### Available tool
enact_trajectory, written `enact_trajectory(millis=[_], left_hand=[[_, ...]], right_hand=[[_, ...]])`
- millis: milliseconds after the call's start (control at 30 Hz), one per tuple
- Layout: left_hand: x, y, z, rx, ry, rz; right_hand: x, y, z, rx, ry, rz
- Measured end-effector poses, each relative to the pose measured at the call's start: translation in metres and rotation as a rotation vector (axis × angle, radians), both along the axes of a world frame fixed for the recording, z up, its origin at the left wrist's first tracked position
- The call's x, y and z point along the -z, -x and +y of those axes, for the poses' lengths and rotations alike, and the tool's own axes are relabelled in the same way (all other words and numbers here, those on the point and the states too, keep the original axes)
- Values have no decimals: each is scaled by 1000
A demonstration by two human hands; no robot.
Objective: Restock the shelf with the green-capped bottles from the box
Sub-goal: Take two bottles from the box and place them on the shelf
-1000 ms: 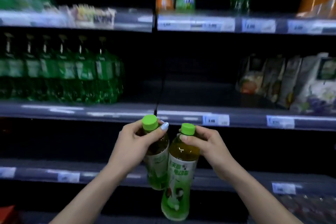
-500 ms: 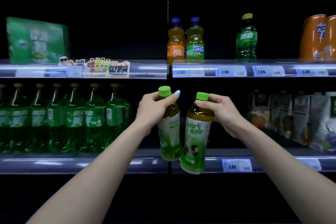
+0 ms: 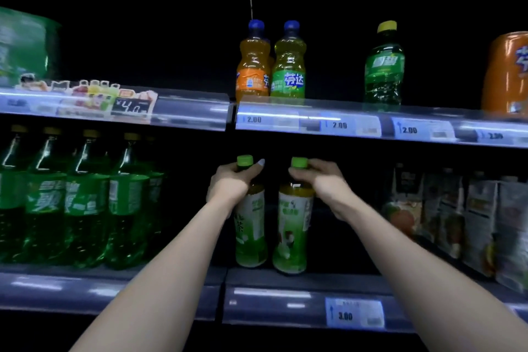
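Note:
Two green-capped tea bottles stand upright side by side in the dark gap of the middle shelf (image 3: 285,283). My left hand (image 3: 231,184) grips the neck of the left bottle (image 3: 251,226), just under its cap. Around the neck of the right bottle (image 3: 291,231) my right hand (image 3: 320,183) is closed. Both bottle bases are at the shelf surface, close to its front edge; I cannot tell whether they rest on it. The box is out of view.
Large green soda bottles (image 3: 80,203) fill the middle shelf to the left. Juice pouches (image 3: 463,214) stand to the right. The upper shelf (image 3: 314,123) carries an orange bottle (image 3: 253,66), a yellow-green one (image 3: 288,66), a green soda (image 3: 384,68) and an orange pack (image 3: 508,74).
Both hands carried the two bottles up and forward from in front of the lower shelves into the middle shelf gap. The bottles went from tilted to upright.

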State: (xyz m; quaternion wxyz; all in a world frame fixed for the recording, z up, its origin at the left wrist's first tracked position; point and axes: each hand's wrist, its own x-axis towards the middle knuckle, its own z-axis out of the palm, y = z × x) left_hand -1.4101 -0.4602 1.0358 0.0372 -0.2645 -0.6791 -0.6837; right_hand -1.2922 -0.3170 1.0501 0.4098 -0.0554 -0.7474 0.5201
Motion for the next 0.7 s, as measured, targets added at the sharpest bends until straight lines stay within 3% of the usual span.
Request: enact_trajectory(millis=[133,267,400,533,700], left_hand=[[3,11,24,25,71,-46],[16,10,26,138,18,-12],[26,15,7,354,75,-36],[39,28,-15,542,173,-90],[57,29,-19,522,231,-59]], right_hand=[[13,15,28,-38,41,-7],[26,21,33,-133,52,-75],[41,11,35,-162,112,-103],[68,-1,33,-259,12,-205],[83,2,31,-187,12,-229]])
